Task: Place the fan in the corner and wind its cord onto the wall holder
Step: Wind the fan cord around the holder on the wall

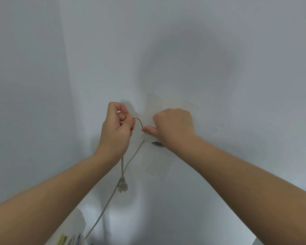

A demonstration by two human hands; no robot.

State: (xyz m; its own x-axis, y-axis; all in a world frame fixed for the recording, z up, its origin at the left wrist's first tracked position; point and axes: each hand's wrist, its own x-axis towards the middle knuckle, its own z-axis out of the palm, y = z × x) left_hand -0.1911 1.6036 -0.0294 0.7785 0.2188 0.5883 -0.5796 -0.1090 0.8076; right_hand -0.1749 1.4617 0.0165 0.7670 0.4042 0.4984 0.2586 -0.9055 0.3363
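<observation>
Cord (140, 122) — between left hand (116, 129), right hand (173, 127)

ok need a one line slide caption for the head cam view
Both hands at the wall: left hand pinches the fan cord, right hand presses on the wall holder, plug dangling below.

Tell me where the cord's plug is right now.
In the head view the plug dangles prongs down against the wall, left of centre, below the left hand that holds the cord, and just above the left forearm.
</observation>
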